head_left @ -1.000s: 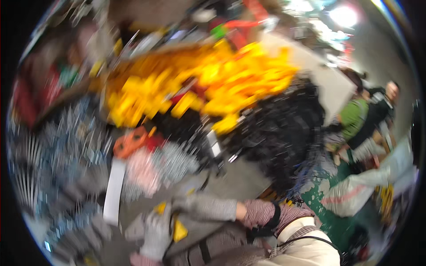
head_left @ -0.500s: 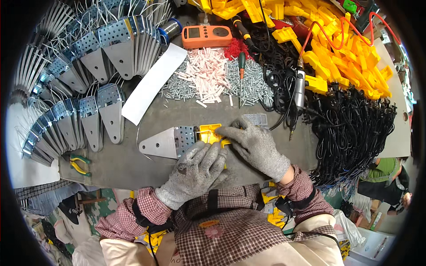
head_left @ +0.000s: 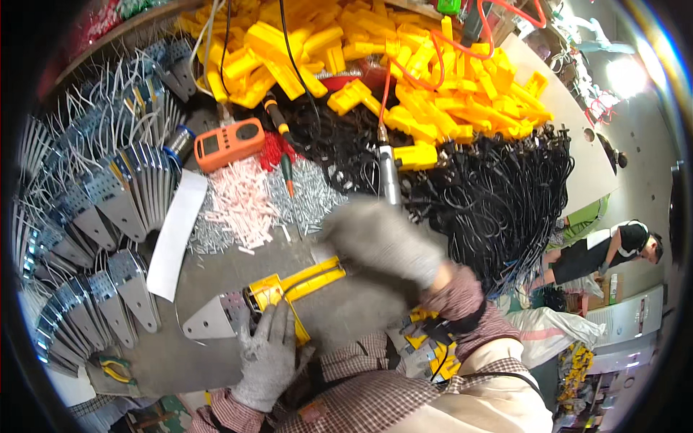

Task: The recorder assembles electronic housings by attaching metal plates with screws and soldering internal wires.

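A yellow plastic housing (head_left: 312, 278) lies open-side up on the workbench, a dark cable running inside it. Joined to its left end is a flat grey metal plate (head_left: 209, 317) with a rounded tip. My gloved left hand (head_left: 267, 361) grips the housing at its near left part, fingers over its edge. My gloved right hand (head_left: 379, 234), smeared by motion, is up and to the right of the housing, close below a silver electric screwdriver (head_left: 390, 173). Its fingers are too blurred to read, and whether it touches the tool cannot be told.
Pink sleeves (head_left: 242, 206) and silver screws (head_left: 307, 195) lie in heaps beyond the housing, near an orange meter (head_left: 229, 144) and a green-tipped screwdriver (head_left: 288, 177). Yellow housings (head_left: 433, 94) pile up behind; black cables (head_left: 491, 202) fill the right. Metal plates (head_left: 133, 289) stand left, near pliers (head_left: 115, 370).
The view has swung to the right. My right hand has left the housing and moved away toward the silver electric screwdriver. My left hand stays on the housing.
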A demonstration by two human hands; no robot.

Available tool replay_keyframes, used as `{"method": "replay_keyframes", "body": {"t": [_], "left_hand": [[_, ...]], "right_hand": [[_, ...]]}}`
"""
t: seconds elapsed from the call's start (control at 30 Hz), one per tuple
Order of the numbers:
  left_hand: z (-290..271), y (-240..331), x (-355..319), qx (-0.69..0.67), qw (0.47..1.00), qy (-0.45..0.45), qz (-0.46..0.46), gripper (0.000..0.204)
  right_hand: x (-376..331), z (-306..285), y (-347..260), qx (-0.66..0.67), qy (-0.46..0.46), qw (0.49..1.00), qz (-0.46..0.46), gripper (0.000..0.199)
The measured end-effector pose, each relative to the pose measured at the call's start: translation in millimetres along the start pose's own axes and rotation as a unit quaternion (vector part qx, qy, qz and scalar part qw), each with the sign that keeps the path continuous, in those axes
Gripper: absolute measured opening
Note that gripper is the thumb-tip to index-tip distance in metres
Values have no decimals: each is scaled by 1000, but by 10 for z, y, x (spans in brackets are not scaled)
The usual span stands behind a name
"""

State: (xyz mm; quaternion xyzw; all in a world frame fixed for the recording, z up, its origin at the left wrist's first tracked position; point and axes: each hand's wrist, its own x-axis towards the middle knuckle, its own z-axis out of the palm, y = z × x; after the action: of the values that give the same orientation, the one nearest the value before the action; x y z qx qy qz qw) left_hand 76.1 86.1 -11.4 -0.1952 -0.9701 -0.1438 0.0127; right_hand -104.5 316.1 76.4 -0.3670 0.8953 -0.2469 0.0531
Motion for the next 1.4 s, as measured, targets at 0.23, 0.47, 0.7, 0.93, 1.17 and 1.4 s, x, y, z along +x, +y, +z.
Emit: {"method": "replay_keyframes", "body": {"t": [0.23, 0.47, 0.7, 0.93, 1.17, 1.4], "left_hand": [[109, 19, -33, -41, 999, 4, -4, 78], [147, -40, -64, -43, 998, 55, -9, 76], [199, -6, -14, -47, 998, 52, -1, 75], [153, 5, -31, -44, 998, 53, -3, 71], [143, -12, -45, -42, 997, 66, 5, 71], [107, 15, -20, -45, 998, 35, 1, 68]], "right_hand": [[813, -844, 1703, -186, 251, 945, 93, 30], [1307, -632, 1781, -265, 141, 943, 145, 32], [574, -1210, 1955, -476, 50, 834, 275, 26], [1193, -1469, 2130, -496, 320, 775, 226, 38], [1514, -2029, 2179, -400, 453, 742, 291, 41], [1093, -1988, 2542, -445, 298, 841, 79, 27]]}}
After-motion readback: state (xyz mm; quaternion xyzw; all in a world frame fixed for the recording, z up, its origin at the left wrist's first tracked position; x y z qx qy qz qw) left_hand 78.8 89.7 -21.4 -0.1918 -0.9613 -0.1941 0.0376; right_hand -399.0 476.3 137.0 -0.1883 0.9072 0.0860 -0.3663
